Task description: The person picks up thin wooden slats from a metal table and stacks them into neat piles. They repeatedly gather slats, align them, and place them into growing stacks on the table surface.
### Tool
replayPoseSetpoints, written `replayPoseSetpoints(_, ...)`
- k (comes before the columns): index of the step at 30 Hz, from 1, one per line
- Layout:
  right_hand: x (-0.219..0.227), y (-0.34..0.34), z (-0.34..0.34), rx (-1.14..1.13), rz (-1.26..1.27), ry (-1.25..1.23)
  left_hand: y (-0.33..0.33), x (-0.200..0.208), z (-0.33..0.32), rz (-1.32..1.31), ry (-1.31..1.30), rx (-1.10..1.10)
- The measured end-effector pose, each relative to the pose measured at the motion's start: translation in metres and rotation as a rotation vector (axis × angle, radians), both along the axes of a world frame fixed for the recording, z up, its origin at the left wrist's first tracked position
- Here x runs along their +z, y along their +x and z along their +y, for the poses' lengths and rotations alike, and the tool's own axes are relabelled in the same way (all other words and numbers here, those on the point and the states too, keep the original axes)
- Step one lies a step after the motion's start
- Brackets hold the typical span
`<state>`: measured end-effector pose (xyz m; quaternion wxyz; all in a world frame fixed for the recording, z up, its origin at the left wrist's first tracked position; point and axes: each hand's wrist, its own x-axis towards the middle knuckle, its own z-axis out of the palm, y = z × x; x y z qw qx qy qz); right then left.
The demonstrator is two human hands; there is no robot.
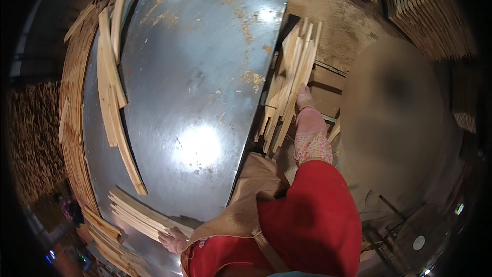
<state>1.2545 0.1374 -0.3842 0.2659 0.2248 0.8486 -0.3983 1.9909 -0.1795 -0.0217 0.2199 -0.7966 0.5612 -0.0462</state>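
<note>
My left hand point(175, 239) is at the near left of the metal table, its fingers closed on the end of a small stack of pale wooden strips point(137, 214). The strips lie side by side and one over another. Reaching out past the table's right edge, my right hand point(304, 96) is closed on the outer side of a bundle of wooden strips point(289, 77). That bundle lies lengthwise beside the table, its ends uneven. Its fingertips are partly hidden by the wood. A red garment covers my arms, with a flowered cuff point(312, 146) on the right forearm.
The shiny metal table point(174, 82) carries scattered shavings point(253, 78). Long loose strips point(110, 92) lie along its left side, beside a long stack of boards point(77, 107). More stacked wood point(430, 15) stands at the far right. A blurred patch covers part of the right side.
</note>
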Motion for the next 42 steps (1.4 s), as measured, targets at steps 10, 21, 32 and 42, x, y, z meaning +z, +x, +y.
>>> replayPoseSetpoints(10, 0.123, 0.109, 0.034, 0.74, -0.361, 0.187, -0.062, -0.008, -0.015, 0.495, -0.254, -0.194)
replayPoseSetpoints(21, 0.267, 0.195, -0.332, 1.947, 0.167, -0.307, -0.161, -0.023, -0.207, 0.618, -0.094, -0.443)
replayPoseSetpoints(32, 0.277, 0.133, -0.708, 0.645, 0.401, -0.379, -0.195, -0.019, -0.335, 1.172, -0.323, -0.344)
replayPoseSetpoints(42, 0.248, 0.186, -0.704, 0.706, 0.268, -0.771, -0.313, -0.039, -0.395, 1.202, 0.154, -0.255)
